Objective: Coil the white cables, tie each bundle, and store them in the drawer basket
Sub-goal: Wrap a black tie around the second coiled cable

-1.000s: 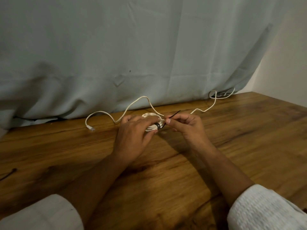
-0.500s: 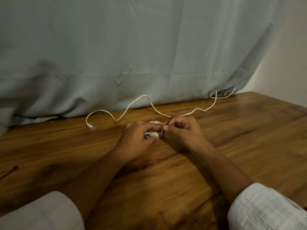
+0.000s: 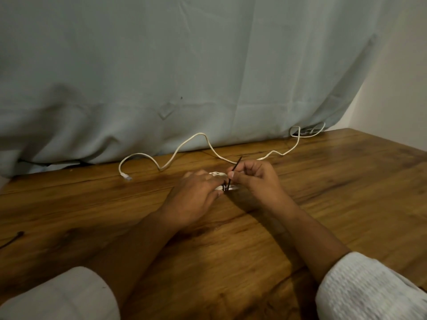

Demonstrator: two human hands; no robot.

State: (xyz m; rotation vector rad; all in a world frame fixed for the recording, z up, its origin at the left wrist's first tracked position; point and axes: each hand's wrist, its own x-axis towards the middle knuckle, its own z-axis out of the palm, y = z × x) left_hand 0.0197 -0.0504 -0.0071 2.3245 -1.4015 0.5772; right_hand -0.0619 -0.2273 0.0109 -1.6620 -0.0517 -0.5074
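Black tie (image 3: 239, 163) tail now steeper, pinched by right hand (image 3: 256, 181), left hand (image 3: 196, 199) gripping coiled cable (image 3: 218, 174), loose cable (image 3: 198, 133) beyond both on wooden tabletop (image 3: 323, 204), grey curtain (image 3: 208, 65) behind

So a wooden table (image 3: 346, 204) is taking up the whole lower half here, with warm brown planks and dark grain streaks and knots running across them. A pale grey-green cloth (image 3: 161, 65) is hanging behind it like a curtain and covering nearly the entire back. It's wrinkling and bunching up where its bottom edge is meeting the tabletop. Off at the right, a plain off-white wall (image 3: 397, 88) is peeking out past the cloth's slanting edge. The lighting is looking dim and warm-ish, with soft shadows lying on the wood. Can't tell where it's coming from.
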